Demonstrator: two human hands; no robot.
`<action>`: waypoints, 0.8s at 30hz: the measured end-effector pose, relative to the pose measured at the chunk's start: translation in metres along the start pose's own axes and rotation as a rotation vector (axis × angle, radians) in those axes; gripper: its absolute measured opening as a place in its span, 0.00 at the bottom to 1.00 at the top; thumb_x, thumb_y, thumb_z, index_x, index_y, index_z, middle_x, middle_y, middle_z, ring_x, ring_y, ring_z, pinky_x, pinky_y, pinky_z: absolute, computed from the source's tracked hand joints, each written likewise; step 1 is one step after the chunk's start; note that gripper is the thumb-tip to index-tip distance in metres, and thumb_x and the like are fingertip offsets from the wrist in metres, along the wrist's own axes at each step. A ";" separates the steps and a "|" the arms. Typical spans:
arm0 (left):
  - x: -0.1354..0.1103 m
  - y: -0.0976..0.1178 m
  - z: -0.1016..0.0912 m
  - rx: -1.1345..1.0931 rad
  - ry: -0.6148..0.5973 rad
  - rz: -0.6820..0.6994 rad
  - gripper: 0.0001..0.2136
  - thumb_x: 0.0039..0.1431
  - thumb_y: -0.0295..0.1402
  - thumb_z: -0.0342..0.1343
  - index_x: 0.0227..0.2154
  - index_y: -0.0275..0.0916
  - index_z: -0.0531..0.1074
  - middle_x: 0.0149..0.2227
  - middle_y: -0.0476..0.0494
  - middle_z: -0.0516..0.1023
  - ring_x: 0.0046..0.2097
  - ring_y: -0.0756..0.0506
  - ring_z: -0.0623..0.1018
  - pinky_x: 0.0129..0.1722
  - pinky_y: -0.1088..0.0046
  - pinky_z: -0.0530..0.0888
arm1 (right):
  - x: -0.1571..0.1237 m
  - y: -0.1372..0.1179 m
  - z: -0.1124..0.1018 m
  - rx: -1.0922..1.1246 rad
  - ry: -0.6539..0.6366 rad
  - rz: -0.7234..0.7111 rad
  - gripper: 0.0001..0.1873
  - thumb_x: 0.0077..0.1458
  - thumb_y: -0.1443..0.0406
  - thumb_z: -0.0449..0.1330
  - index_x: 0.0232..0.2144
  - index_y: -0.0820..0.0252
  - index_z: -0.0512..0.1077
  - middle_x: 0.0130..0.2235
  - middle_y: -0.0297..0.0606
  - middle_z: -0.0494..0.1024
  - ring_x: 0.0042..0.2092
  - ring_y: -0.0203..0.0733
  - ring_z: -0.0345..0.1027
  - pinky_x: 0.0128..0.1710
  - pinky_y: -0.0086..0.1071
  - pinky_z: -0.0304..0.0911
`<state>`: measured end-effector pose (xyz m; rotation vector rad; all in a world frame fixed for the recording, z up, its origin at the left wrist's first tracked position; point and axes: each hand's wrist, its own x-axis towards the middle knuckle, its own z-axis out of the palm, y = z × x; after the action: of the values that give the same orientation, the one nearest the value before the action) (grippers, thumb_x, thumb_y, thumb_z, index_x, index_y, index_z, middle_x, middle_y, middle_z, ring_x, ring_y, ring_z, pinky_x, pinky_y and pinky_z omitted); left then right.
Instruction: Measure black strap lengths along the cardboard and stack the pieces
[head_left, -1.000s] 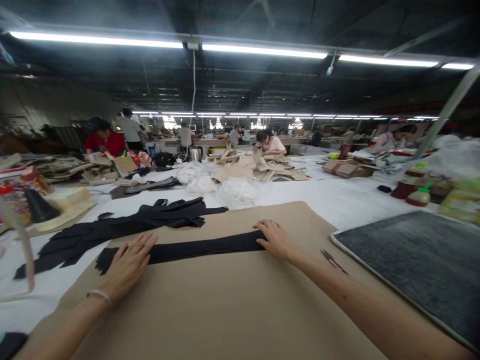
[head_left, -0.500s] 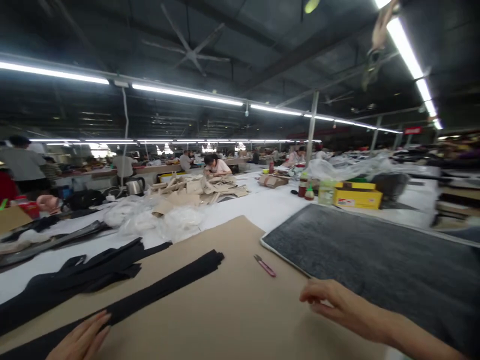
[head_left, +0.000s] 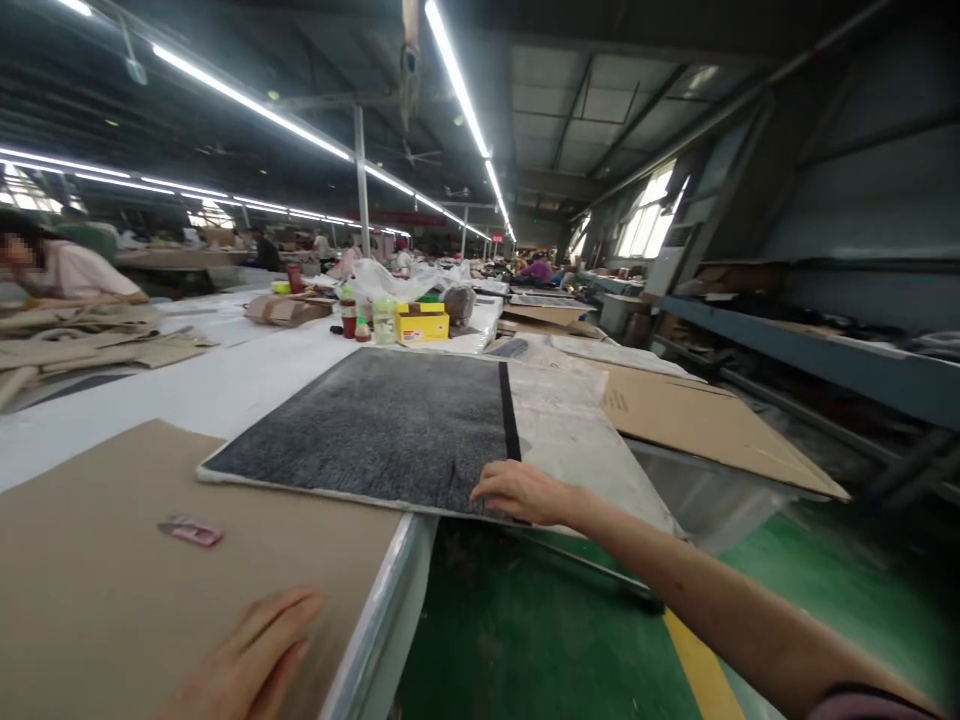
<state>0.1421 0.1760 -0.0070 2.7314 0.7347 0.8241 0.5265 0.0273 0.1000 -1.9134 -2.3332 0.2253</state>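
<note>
My right hand (head_left: 521, 492) reaches out to the near right corner of a dark grey felt mat (head_left: 375, 430). It rests palm down, fingers loosely stretched, at the near end of a black fabric strip (head_left: 508, 405) that runs along the mat's right edge. Nothing shows in its grasp. My left hand (head_left: 247, 660) lies flat with fingers extended on a brown cardboard sheet (head_left: 97, 560) at the table's near corner. Small pink snips (head_left: 190, 530) lie on that sheet, ahead of my left hand.
The table edge (head_left: 375, 630) drops to a green floor (head_left: 525, 630) with a yellow line. A second cardboard sheet (head_left: 697, 420) lies to the right on a plastic-covered surface. A yellow box (head_left: 424, 322) and bottles (head_left: 349, 318) stand behind the mat. A seated person (head_left: 60, 270) works far left.
The view has swung right, away from the black strip on the cardboard. My right hand left that strip and moved across to the grey mat's corner. My left hand stayed on the cardboard.
</note>
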 end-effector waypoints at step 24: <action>0.117 0.185 0.102 -0.016 -0.252 0.330 0.09 0.58 0.24 0.49 0.37 0.42 0.72 0.60 0.50 0.66 0.60 0.40 0.63 0.56 0.55 0.65 | -0.048 0.045 0.025 -0.253 0.103 -0.216 0.11 0.64 0.63 0.49 0.38 0.58 0.70 0.34 0.36 0.72 0.37 0.38 0.63 0.38 0.33 0.53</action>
<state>0.3589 0.0731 0.0226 2.9102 0.2297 0.5205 0.5751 -0.0121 0.0673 -1.7013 -2.5741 -0.1933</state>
